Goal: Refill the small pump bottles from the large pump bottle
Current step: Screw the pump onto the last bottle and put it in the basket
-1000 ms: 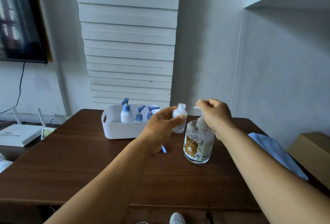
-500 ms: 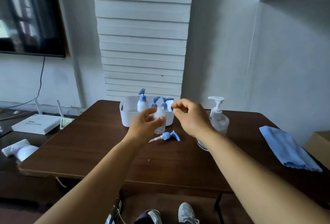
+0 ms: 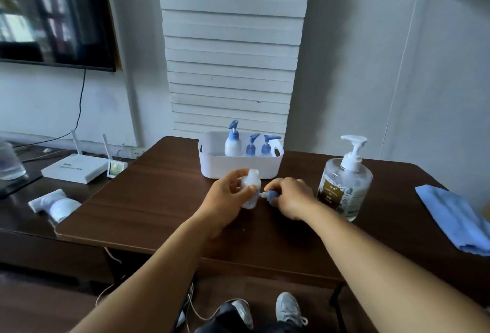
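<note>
My left hand (image 3: 228,196) grips a small translucent bottle (image 3: 251,189) with no cap, held upright just above the brown table (image 3: 159,200). My right hand (image 3: 290,197) holds that bottle's blue pump head (image 3: 271,195) low over the table, its tube pointing left at the bottle. The large clear pump bottle (image 3: 344,181) with a white pump and patterned label stands to the right of my right hand. Three small bottles with blue pumps (image 3: 250,144) stand in a white basket (image 3: 238,166) behind my hands.
A folded blue cloth (image 3: 456,221) lies at the table's right edge. Left of the table, a lower dark unit carries a white router (image 3: 74,168), a small display and a white wrapped item (image 3: 54,204). A wall screen hangs upper left. Shoes show below the table.
My right hand left the large bottle's pump, moved left and down, and picked the blue pump head up off the table. The left hand lowered the small bottle. The camera view shifted back.
</note>
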The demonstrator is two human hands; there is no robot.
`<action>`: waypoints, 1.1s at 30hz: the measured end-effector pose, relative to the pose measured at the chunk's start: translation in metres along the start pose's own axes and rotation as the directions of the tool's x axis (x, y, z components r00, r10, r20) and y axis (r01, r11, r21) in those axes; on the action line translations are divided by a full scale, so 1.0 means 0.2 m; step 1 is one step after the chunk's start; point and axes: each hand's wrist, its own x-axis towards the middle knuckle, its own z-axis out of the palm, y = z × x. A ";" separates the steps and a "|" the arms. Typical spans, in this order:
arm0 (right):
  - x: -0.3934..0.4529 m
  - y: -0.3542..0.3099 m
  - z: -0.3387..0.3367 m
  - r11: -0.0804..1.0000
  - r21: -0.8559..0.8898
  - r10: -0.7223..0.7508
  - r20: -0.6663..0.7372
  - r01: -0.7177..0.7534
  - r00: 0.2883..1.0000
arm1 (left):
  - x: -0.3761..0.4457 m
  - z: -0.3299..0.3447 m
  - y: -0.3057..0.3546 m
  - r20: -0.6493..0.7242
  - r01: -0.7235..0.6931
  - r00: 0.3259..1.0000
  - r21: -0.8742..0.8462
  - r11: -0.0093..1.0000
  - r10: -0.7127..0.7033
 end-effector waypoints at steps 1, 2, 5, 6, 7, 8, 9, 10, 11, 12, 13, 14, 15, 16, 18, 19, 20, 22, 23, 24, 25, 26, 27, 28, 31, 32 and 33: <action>0.00 0.00 -0.01 1.000 0.017 -0.018 0.005 0.018 1.000 | 0.00 0.00 -0.01 0.000 0.005 1.000 -0.009 1.000 -0.005; -0.01 0.00 -0.03 0.998 0.053 -0.044 0.016 0.043 0.999 | 0.00 0.00 -0.01 0.003 0.009 1.000 -0.020 1.000 -0.009; -0.03 0.00 -0.08 0.977 0.191 -0.096 0.004 0.094 0.995 | 0.01 0.00 -0.02 0.007 0.008 1.000 -0.021 1.000 -0.008; -0.03 0.00 -0.10 0.969 0.223 -0.104 -0.017 0.105 0.994 | 0.01 0.01 -0.02 0.004 0.003 1.000 -0.026 1.000 -0.003; -0.03 0.00 -0.11 0.961 0.250 -0.114 -0.036 0.119 0.993 | 0.02 0.01 -0.02 0.000 -0.001 1.000 -0.031 1.000 0.001; -0.03 0.00 -0.12 0.951 0.279 -0.121 -0.052 0.131 0.991 | 0.02 0.01 -0.03 -0.001 0.000 1.000 -0.036 0.999 0.000; -0.03 0.00 -0.13 0.940 0.310 -0.128 -0.067 0.143 0.989 | 0.03 0.01 -0.03 0.000 0.005 1.000 -0.034 0.999 -0.005; -0.03 -0.01 -0.14 0.925 0.347 -0.130 -0.085 0.152 0.988 | 0.03 0.02 -0.03 0.003 0.012 1.000 -0.030 0.999 -0.012; -0.03 -0.01 -0.14 0.903 0.398 -0.127 -0.111 0.161 0.986 | 0.04 0.02 -0.04 0.009 0.019 1.000 -0.025 1.000 -0.019; -0.03 -0.01 -0.15 0.871 0.462 -0.114 -0.145 0.169 0.983 | 0.04 0.04 -0.04 0.016 0.020 1.000 -0.025 0.999 -0.019; -0.03 -0.02 -0.14 0.824 0.538 -0.094 -0.177 0.176 0.980 | 0.04 0.04 -0.04 0.016 0.016 1.000 -0.028 0.999 -0.016; -0.02 -0.02 -0.14 0.762 0.623 -0.058 -0.207 0.177 0.977 | 0.04 0.05 -0.04 0.015 0.007 1.000 -0.036 0.999 -0.006; -0.02 -0.03 -0.13 0.685 0.707 -0.020 -0.222 0.175 0.975 | 0.04 0.06 -0.04 0.015 -0.001 1.000 -0.047 0.999 0.002; -0.02 -0.04 -0.11 0.604 0.777 0.009 -0.229 0.178 0.973 | 0.04 0.07 -0.04 0.016 -0.008 1.000 -0.063 0.998 0.009; 0.00 -0.05 -0.07 0.518 0.833 0.042 -0.251 0.194 0.967 | 0.03 0.09 -0.05 0.024 -0.030 0.999 -0.079 0.996 0.032; 0.00 -0.05 -0.05 0.535 0.819 0.050 -0.274 0.206 0.960 | 0.02 0.09 -0.05 0.021 -0.041 0.999 -0.076 0.996 0.042; 0.01 -0.06 -0.04 0.568 0.791 0.051 -0.310 0.227 0.950 | 0.02 0.10 -0.06 0.013 -0.057 0.998 -0.074 0.996 0.058; 0.00 -0.07 -0.06 0.598 0.747 0.045 -0.395 0.292 0.918 | 0.01 0.09 -0.07 0.000 -0.078 0.997 -0.048 0.996 0.078; 0.00 -0.08 -0.08 0.580 0.740 0.042 -0.443 0.339 0.895 | 0.01 0.09 -0.07 -0.006 -0.082 0.997 -0.029 0.996 0.082; -0.01 -0.09 -0.11 0.541 0.744 0.039 -0.488 0.392 0.872 | 0.02 0.09 -0.08 -0.007 -0.081 0.997 -0.017 0.997 0.081; -0.02 -0.11 -0.14 0.497 0.748 0.032 -0.523 0.440 0.852 | 0.02 0.09 -0.08 -0.004 -0.078 0.997 -0.004 0.997 0.078; -0.02 -0.11 -0.17 0.459 0.743 0.007 -0.550 0.486 0.835 | 0.02 0.09 -0.08 0.001 -0.076 0.997 0.013 0.997 0.076; -0.03 -0.12 -0.19 0.441 0.730 -0.033 -0.568 0.522 0.822 | 0.02 0.09 -0.08 0.008 -0.076 0.997 0.037 0.996 0.076; -0.04 -0.12 -0.21 0.437 0.717 -0.080 -0.571 0.544 0.817 | 0.02 0.09 -0.08 0.016 -0.079 0.997 0.058 0.995 0.079; -0.07 -0.13 -0.18 0.442 0.721 -0.136 -0.535 0.535 0.834 | 0.02 0.09 -0.08 0.021 -0.081 0.997 0.064 0.995 0.080; -0.07 -0.13 -0.17 0.437 0.728 -0.133 -0.529 0.529 0.838 | 0.02 0.09 -0.08 0.018 -0.080 0.997 0.058 0.995 0.079; -0.07 -0.13 -0.16 0.439 0.728 -0.129 -0.529 0.526 0.839 | 0.02 0.10 -0.08 0.015 -0.081 0.997 0.054 0.995 0.080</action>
